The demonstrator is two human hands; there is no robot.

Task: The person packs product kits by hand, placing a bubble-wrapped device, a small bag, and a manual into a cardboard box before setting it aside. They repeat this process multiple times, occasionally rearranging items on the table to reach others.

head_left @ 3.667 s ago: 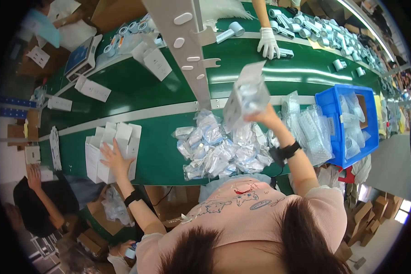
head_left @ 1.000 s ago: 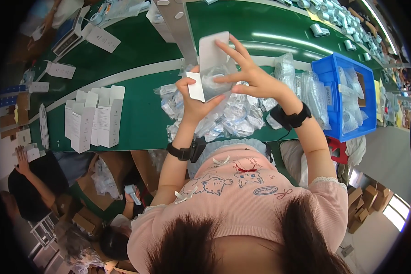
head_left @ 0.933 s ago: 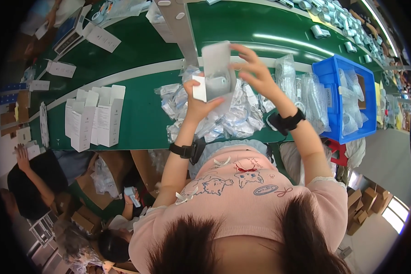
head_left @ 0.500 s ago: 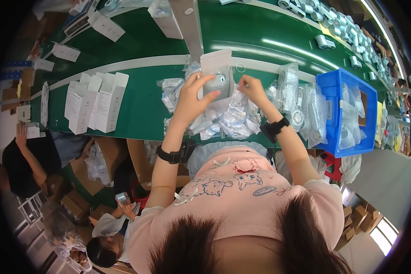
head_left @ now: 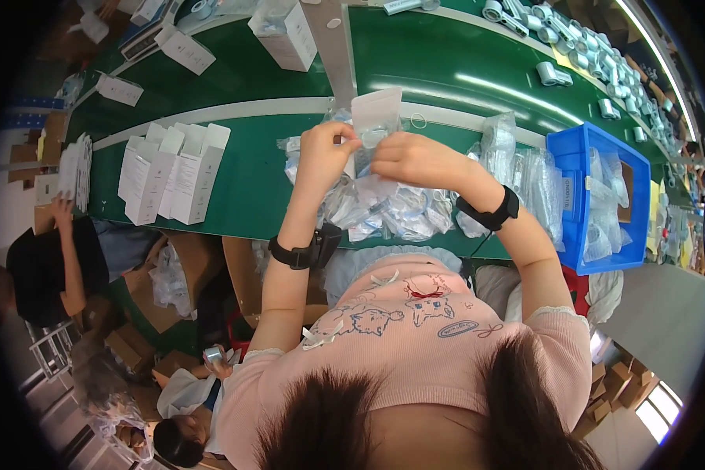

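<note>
Both our hands, left hand [head_left: 325,153] and right hand [head_left: 415,160], pinch the clear pouch [head_left: 376,117] upright above the packet heap [head_left: 391,207] on the green tabletop [head_left: 250,196], keeping its mouth reachable.

A pink short-sleeved top [head_left: 415,329] printed with small cartoon animals and a bow; dark hair [head_left: 329,423] falls in two parts; a black band sits on each wrist [head_left: 296,252], both forearms bare

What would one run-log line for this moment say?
left hand: holds pouch | right hand: holds pouch | below: bag pile on green table | left: white boxes | right: blue bin
</note>
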